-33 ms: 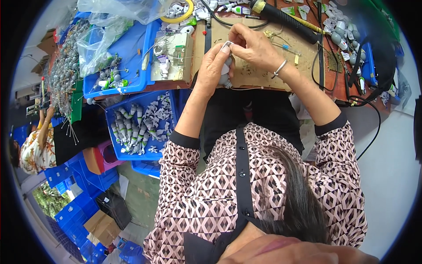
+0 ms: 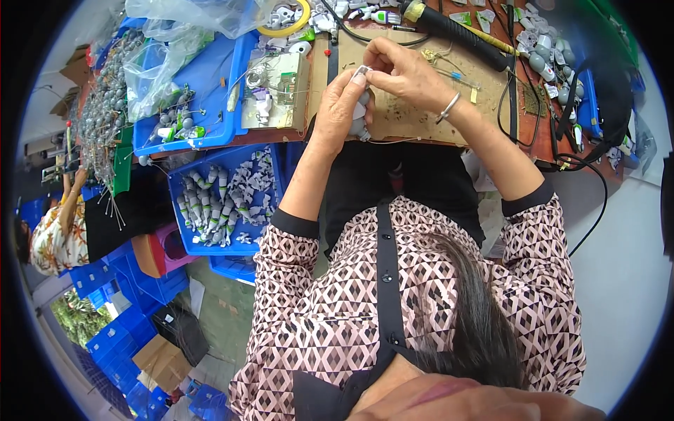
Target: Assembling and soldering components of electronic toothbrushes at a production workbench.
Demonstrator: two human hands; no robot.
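Two hands are working close together over the left side of a brown card (image 2: 421, 128). The left hand (image 2: 337, 109) is holding tight onto a small grey and white part (image 2: 359, 128), and its grey end is poking out at the hand's four o'clock. At two o'clock from that hand, the right hand (image 2: 401, 74) is bending its fingertips in close; I can't tell if they're pinching anything. Around the hands, a blue tray (image 2: 217, 78) is lying at nine o'clock, a full blue bin (image 2: 210, 250) is sitting at eight, and a black stick (image 2: 455, 34) is resting at two.
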